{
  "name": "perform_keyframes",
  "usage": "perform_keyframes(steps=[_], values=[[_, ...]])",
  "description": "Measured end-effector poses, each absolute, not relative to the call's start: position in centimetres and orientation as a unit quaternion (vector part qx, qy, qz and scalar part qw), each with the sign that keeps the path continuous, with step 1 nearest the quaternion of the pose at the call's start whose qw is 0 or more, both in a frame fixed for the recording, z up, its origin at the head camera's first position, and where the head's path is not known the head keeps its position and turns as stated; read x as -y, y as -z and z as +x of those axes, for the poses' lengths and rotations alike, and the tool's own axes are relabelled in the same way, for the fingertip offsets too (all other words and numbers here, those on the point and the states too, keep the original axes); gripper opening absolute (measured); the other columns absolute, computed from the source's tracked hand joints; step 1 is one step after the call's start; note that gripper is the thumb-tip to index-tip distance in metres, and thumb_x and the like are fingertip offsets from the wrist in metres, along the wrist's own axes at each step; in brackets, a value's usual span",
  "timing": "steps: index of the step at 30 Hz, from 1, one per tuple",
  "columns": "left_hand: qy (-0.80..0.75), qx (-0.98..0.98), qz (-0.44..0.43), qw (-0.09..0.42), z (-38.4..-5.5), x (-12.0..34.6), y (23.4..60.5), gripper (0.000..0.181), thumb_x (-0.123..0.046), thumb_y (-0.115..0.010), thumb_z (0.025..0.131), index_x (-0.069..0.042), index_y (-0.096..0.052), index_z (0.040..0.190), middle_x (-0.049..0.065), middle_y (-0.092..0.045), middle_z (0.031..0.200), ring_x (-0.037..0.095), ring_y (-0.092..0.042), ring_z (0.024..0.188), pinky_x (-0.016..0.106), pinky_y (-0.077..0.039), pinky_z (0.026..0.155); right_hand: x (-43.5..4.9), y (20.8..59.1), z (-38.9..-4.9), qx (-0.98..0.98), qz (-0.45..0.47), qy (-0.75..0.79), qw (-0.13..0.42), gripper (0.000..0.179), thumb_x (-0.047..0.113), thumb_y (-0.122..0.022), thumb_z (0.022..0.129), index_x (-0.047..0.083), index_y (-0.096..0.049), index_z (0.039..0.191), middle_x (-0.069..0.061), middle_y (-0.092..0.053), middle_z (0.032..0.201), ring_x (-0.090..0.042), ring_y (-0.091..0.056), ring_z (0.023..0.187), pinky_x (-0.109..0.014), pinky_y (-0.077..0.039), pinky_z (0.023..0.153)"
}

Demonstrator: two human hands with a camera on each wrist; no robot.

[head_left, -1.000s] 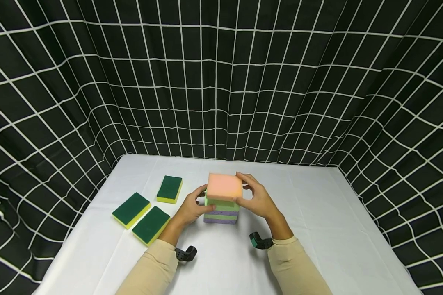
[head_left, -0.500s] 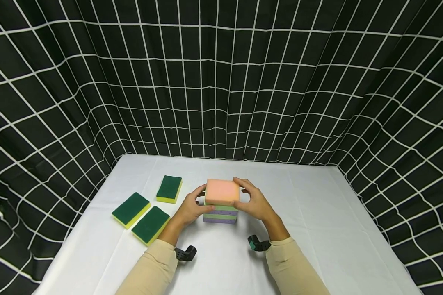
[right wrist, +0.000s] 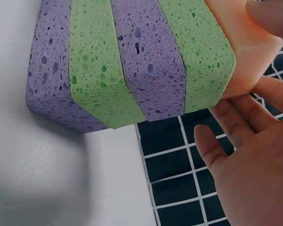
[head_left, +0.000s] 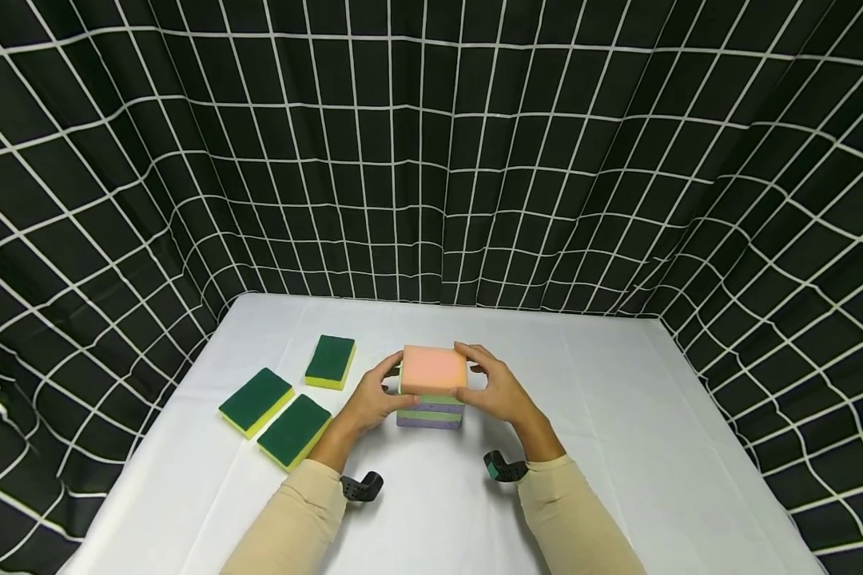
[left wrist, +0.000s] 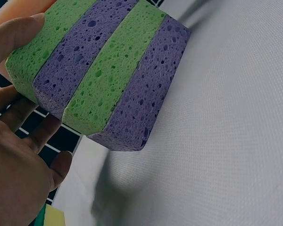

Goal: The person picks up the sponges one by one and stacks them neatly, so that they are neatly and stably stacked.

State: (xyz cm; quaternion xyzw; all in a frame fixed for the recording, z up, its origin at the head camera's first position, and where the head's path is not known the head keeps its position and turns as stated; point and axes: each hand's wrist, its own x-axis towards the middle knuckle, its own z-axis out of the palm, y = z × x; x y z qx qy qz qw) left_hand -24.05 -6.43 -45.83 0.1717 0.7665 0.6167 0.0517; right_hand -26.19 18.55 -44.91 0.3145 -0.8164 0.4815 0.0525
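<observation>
Pinching the orange sponge (head_left: 435, 370) between thumb and bent fingers, the right hand (head_left: 503, 390) faces the left hand (head_left: 371, 398) in the head view; three scouring sponges (head_left: 256, 400) lie outward of the left fingers. From the left wrist, I see that thumb pressed on the top green sponge (left wrist: 30, 49) (purple, green, purple below), fingers curling behind. From the right wrist, the little finger hangs just clear of the sponges, beneath the other fingers.
</observation>
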Motion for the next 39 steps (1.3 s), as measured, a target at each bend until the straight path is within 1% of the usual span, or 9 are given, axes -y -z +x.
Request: perform_keyframes(steps=[4, 6, 13, 17, 23, 27, 31, 35, 39], values=[[-0.615, -0.768, 0.17, 0.056, -24.2, 6.5, 45.4, 0.083, -0.008, -0.078, 0.08, -0.001, -0.032, 0.149, 0.02, -0.045, 0.141, 0.039, -0.038, 0.128, 0.06, -0.03, 0.102, -18.5, 44.7, -26.5, 0.821, 0.306, -0.48, 0.049, 0.069, 0.007, -0.076, 0.077, -0.002, -0.048, 0.139, -0.013, -0.054, 0.131, -0.027, -0.047, 0.122, -0.054, -0.041, 0.094], [-0.615, -0.768, 0.167, 0.058, -24.2, 6.6, 45.4, 0.084, -0.009, -0.079, 0.079, -0.002, -0.032, 0.149, 0.019, -0.045, 0.14, 0.039, -0.039, 0.127, 0.059, -0.031, 0.102, -18.7, 45.8, -27.3, 0.822, 0.304, -0.479, 0.054, 0.07, 0.011, -0.076, 0.077, 0.002, -0.049, 0.14, -0.007, -0.054, 0.131, -0.021, -0.046, 0.122, -0.052, -0.042, 0.095], [-0.613, -0.771, 0.166, 0.056, -24.1, 6.6, 45.2, 0.082, -0.011, -0.077, 0.081, -0.001, -0.032, 0.149, 0.019, -0.046, 0.14, 0.037, -0.041, 0.126, 0.061, -0.031, 0.1, -18.6, 46.1, -27.3, 0.821, 0.303, -0.48, 0.058, 0.071, 0.011, -0.076, 0.076, 0.003, -0.048, 0.14, -0.007, -0.054, 0.132, -0.022, -0.046, 0.123, -0.056, -0.041, 0.094], [-0.607, -0.775, 0.166, 0.055, -24.2, 6.6, 45.4, 0.081, -0.013, -0.076, 0.083, -0.002, -0.031, 0.15, 0.019, -0.044, 0.142, 0.036, -0.04, 0.127, 0.061, -0.03, 0.101, -18.6, 46.2, -27.2, 0.822, 0.3, -0.481, 0.057, 0.072, 0.013, -0.076, 0.077, 0.005, -0.047, 0.142, -0.005, -0.053, 0.133, -0.02, -0.046, 0.123, -0.055, -0.041, 0.094], [-0.61, -0.775, 0.158, 0.04, -25.5, 6.7, 48.3, 0.081, -0.013, -0.077, 0.081, -0.006, -0.034, 0.149, 0.018, -0.045, 0.141, 0.038, -0.04, 0.127, 0.062, -0.03, 0.1, -18.5, 46.8, -26.7, 0.812, 0.293, -0.502, 0.063, 0.077, 0.02, -0.075, 0.08, 0.009, -0.04, 0.147, -0.007, -0.048, 0.14, -0.022, -0.045, 0.124, -0.051, -0.041, 0.095], [-0.615, -0.773, 0.153, 0.024, -25.8, 6.6, 49.2, 0.08, -0.014, -0.08, 0.079, -0.011, -0.039, 0.147, 0.013, -0.049, 0.138, 0.034, -0.043, 0.124, 0.06, -0.033, 0.099, -18.2, 46.9, -26.3, 0.804, 0.287, -0.516, 0.076, 0.072, 0.018, -0.074, 0.083, 0.009, -0.042, 0.146, -0.006, -0.046, 0.142, -0.023, -0.046, 0.123, -0.05, -0.041, 0.096], [-0.61, -0.777, 0.154, 0.012, -25.7, 6.4, 49.3, 0.079, -0.016, -0.081, 0.078, -0.013, -0.041, 0.146, 0.01, -0.051, 0.135, 0.029, -0.046, 0.122, 0.057, -0.036, 0.096, -18.0, 46.2, -25.6, 0.793, 0.285, -0.531, 0.088, 0.067, 0.007, -0.074, 0.083, 0.0, -0.044, 0.143, -0.015, -0.048, 0.139, -0.03, -0.048, 0.122, -0.053, -0.042, 0.095], [-0.6, -0.785, 0.155, 0.006, -25.6, 6.2, 49.3, 0.08, -0.016, -0.081, 0.078, -0.012, -0.041, 0.146, 0.01, -0.052, 0.134, 0.028, -0.047, 0.121, 0.055, -0.038, 0.095, -17.9, 44.7, -24.8, 0.783, 0.289, -0.544, 0.087, 0.064, -0.001, -0.073, 0.081, -0.008, -0.045, 0.139, -0.025, -0.049, 0.135, -0.038, -0.049, 0.12, -0.057, -0.04, 0.095], [-0.598, -0.787, 0.151, 0.008, -25.6, 6.2, 49.3, 0.081, -0.015, -0.081, 0.077, -0.011, -0.04, 0.147, 0.009, -0.052, 0.134, 0.028, -0.047, 0.121, 0.054, -0.038, 0.095, -17.8, 43.8, -24.5, 0.79, 0.291, -0.533, 0.085, 0.063, -0.004, -0.071, 0.081, -0.012, -0.044, 0.137, -0.028, -0.049, 0.134, -0.04, -0.048, 0.12, -0.058, -0.04, 0.095]])
